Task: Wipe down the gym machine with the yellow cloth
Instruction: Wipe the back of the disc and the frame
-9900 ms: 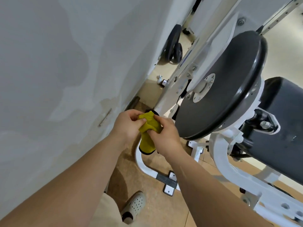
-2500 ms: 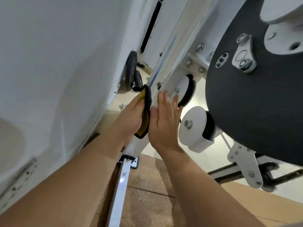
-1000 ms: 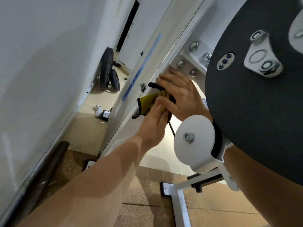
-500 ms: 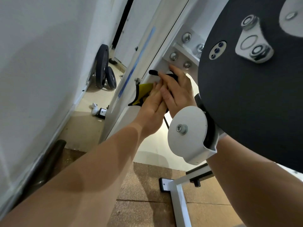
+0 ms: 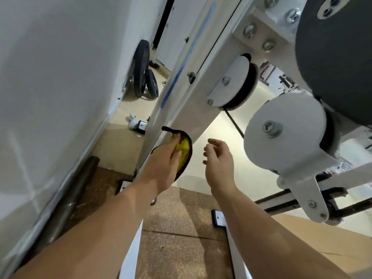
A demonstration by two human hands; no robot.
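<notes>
You are wiping: your left hand [image 5: 163, 164] grips the yellow cloth [image 5: 184, 150] against the white post [image 5: 187, 105] of the gym machine [image 5: 285, 135], your right hand [image 5: 218, 160] beside it hangs loose and empty, so next rub up the post above your fingers [image 5: 175, 141].

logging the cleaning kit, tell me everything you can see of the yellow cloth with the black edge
The soft yellow cloth, fabric by its look, has a black trimmed edge and a black tab poking up. It is bunched, gripped by the left hand against the slanted white metal machine post. The right hand hangs apart from it.
</notes>
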